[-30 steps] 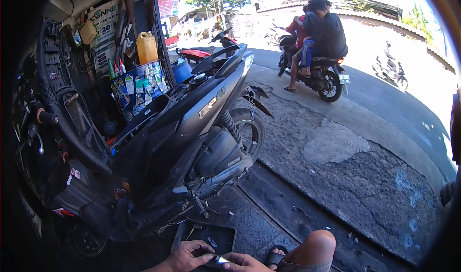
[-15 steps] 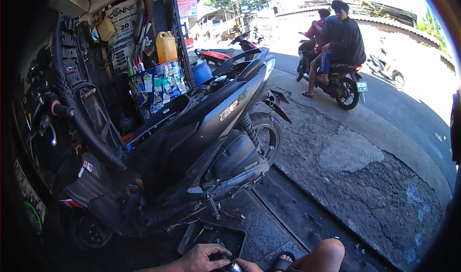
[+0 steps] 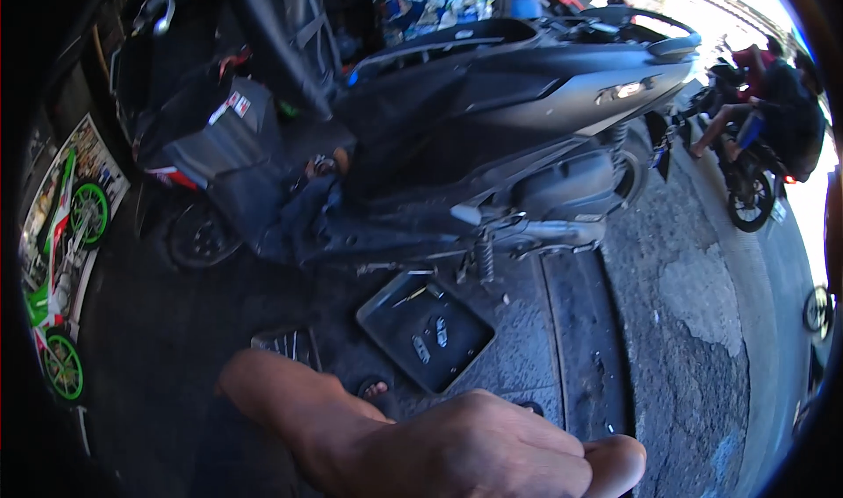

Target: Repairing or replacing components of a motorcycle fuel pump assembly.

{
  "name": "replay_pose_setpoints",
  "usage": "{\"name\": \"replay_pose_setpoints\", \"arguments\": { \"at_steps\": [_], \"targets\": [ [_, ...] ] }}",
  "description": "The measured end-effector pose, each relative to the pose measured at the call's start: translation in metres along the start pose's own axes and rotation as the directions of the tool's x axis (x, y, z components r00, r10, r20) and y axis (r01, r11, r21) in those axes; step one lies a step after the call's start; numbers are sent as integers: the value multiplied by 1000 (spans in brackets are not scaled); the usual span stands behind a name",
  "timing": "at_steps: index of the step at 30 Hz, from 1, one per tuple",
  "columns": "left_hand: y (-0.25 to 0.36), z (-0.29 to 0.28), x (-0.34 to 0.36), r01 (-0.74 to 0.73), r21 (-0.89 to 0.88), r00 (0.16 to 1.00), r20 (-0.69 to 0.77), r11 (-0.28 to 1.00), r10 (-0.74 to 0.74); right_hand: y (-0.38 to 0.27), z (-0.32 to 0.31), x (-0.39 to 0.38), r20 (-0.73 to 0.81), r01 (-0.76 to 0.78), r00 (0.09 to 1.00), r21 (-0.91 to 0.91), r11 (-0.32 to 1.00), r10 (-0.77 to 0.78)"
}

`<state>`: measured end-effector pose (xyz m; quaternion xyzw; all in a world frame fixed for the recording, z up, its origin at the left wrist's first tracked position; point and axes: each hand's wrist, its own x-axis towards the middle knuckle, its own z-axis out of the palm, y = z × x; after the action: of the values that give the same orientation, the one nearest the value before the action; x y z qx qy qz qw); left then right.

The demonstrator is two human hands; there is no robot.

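"Because the left hand [image 3: 479, 450] loomed so close to the lens, it filled much of the lower middle. How were its fingers set?"

"They were folded in together toward the right, with the back of the hand turned up. Anything beneath them was hidden, so I couldn't tell whether they were pinching something."

"And the right hand?"

"It was out of sight, so I couldn't tell how it was held."

"What was nearest?"

"A dark, square tray [image 3: 392, 327], on the ground just beyond the knuckles. Two small pale metal parts [image 3: 442, 331] lay inside it, near each other but apart, and a slim yellow tool [image 3: 409, 298] lay toward its far edge."

"I noticed another one on its left."

"Yes, a smaller dark tray [image 3: 314, 350] with thin metal pieces in it, partly hidden behind the person's bare limb."

"Where was the scooter [image 3: 492, 120]?"

"It stood beyond both trays, broadside, with its front to the left and its rear wheel [image 3: 630, 177] to the right."

"And farther out?"

"Two people [image 3: 781, 116] sat on a motorbike [image 3: 749, 201] at the right, and a picture of a green-wheeled motorcycle [image 3: 90, 210] stood at the far left."
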<state>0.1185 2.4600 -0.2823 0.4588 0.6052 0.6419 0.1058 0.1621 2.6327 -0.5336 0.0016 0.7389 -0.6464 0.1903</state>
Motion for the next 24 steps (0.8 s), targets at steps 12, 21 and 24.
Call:
{"name": "replay_pose_setpoints", "arguments": {
  "at_steps": [12, 21, 24],
  "targets": [
    [-208, -238, -178, 915, 381, 269, -818, 130, 508, 1, -8, 12, 88, -195, 979, 167, 966, 182],
    [-264, -284, -252, 985, 172, 170, -950, -15, 262, -15, 18, 38, -134, -300, 948, -86, 950, 288],
    [-246, -273, -252, 952, 283, 304, -862, -113, 405, 32, 11, 60, -42, -265, 964, -80, 961, 262]
  ]
}}
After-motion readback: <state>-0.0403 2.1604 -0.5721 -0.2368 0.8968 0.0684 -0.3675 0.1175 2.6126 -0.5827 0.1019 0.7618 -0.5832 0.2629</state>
